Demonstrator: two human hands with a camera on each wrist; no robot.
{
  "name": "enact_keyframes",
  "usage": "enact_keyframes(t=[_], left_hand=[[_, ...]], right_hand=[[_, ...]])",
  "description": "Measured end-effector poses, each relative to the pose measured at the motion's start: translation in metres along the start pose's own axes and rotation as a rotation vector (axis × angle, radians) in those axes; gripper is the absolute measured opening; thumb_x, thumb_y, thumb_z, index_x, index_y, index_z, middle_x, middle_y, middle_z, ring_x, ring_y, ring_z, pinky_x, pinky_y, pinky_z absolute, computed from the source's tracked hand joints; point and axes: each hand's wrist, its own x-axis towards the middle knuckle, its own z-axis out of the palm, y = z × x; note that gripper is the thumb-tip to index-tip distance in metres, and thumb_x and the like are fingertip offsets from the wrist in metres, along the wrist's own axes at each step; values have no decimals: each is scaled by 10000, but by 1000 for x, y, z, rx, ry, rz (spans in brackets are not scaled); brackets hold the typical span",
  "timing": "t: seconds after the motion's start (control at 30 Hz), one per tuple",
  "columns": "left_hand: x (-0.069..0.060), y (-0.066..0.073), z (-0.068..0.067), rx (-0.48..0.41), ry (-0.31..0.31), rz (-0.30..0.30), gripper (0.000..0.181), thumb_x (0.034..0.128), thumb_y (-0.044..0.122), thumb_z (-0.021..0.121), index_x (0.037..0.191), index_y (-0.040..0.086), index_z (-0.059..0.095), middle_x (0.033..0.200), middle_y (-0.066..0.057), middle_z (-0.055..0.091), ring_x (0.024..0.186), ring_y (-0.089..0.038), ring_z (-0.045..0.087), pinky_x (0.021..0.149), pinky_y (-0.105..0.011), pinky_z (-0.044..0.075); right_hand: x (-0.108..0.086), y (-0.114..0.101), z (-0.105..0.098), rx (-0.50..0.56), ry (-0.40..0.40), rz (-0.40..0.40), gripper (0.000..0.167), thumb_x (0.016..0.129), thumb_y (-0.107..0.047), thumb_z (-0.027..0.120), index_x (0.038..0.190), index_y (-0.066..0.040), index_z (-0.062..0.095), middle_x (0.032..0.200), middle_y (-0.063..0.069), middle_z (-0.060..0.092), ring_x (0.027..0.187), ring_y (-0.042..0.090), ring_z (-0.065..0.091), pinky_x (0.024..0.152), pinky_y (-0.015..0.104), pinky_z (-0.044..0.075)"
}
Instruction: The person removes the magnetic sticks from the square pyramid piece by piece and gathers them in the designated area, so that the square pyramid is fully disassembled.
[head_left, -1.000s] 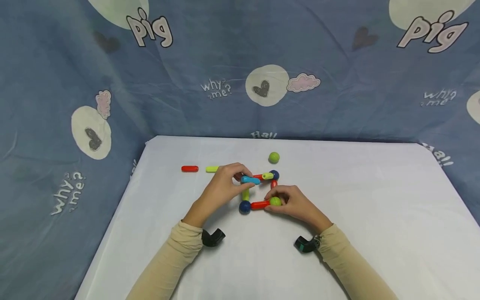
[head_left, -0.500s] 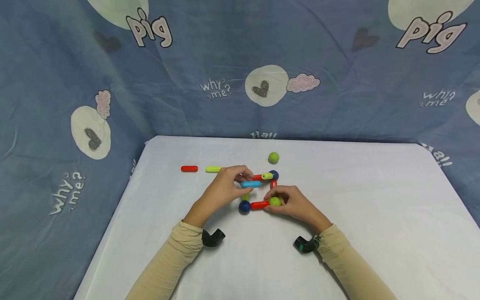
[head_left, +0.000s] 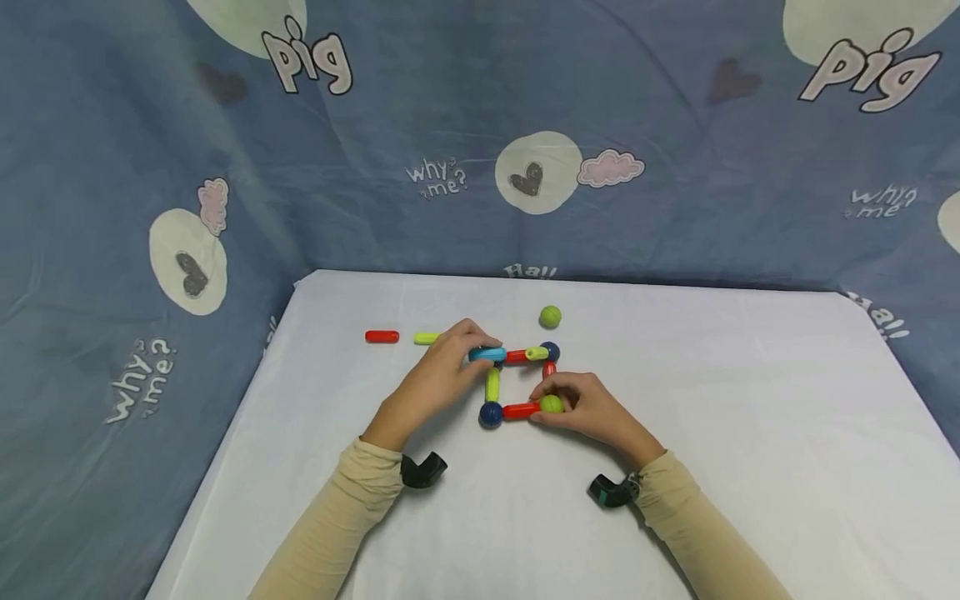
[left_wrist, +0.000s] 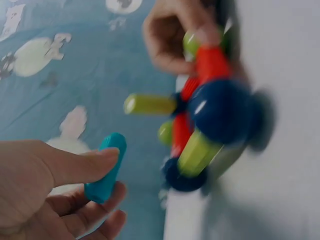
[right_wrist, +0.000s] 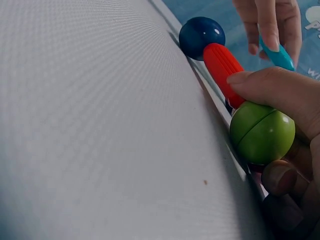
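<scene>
Thumb and fingers of the left hand (head_left: 438,371) pinch a blue rod (left_wrist: 105,184), which I see held in the air, apart from the joined pieces; on my head feed it shows over the back left corner of a four-sided frame (head_left: 492,385). I have the right hand (head_left: 592,408) gripping the frame's near right corner: its thumb lies on the front red rod (head_left: 520,412), and its fingers curl about the green corner ball (right_wrist: 262,132). Blue balls (head_left: 491,415) sit at the other corners, and from the back right one I see an upright yellow-green rod (head_left: 536,353) rising. Beyond the frame, a loose green ball (head_left: 550,317) rests on the white surface (head_left: 720,433). Left of the frame lie a loose red rod (head_left: 382,337) and another yellow-green rod (head_left: 425,338), partly hidden behind the left hand.
</scene>
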Motion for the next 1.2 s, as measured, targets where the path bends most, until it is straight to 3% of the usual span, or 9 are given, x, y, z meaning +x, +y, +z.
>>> enact_keyframes(t=[0.2,0.4,0.6,0.67,0.87,1.03,1.2], left_hand=[[-5,-23,-28,15,127,-78,249,974,97,713,1219,59,716,1203,-114,697,1074,-298,653,951,-465,551],[-22,-61,-50,81,244,-109,438,956,-1,694,1385,20,612,1217,-200,697,1118,-385,660,971,-547,528],[-41,-105,-71,147,470,-184,289,895,-101,708,1168,-9,725,1167,-210,696,1115,-432,662,974,-592,521],[-46,-118,-75,154,510,-221,247,897,-115,689,1121,-18,730,1155,-216,705,1109,-438,664,967,-590,525],[-51,-143,-78,155,468,-280,231,901,-99,698,1122,-44,734,1157,-280,715,1117,-486,661,943,-607,532],[-52,-152,-76,165,432,-305,256,909,-99,686,1153,-40,735,1195,-283,711,1170,-495,652,972,-630,520],[-54,-158,-76,166,394,-291,300,906,-127,665,1193,-58,721,1233,-302,687,1202,-520,622,992,-649,500]], right_hand=[[-1,1,1,13,1,7,237,849,-166,856,1061,-203,757,930,-39,687,717,95,495,617,206,389],[0,2,2,11,-4,5,237,848,-181,859,1060,-211,758,900,-44,666,684,81,474,598,206,374],[0,3,2,1,-1,6,234,847,-181,861,1054,-214,758,876,-52,649,658,71,458,580,204,357],[0,2,1,4,-3,9,234,847,-181,860,1054,-215,757,875,-52,650,652,68,455,578,203,356],[-2,2,1,14,3,18,237,845,-177,861,1054,-217,758,880,-44,658,656,75,457,581,205,358],[-3,2,0,18,7,22,240,845,-181,862,1059,-214,759,894,-41,659,669,83,465,585,208,360],[-2,0,0,19,7,3,240,844,-174,862,1058,-203,758,883,-38,653,662,81,462,582,210,360]])
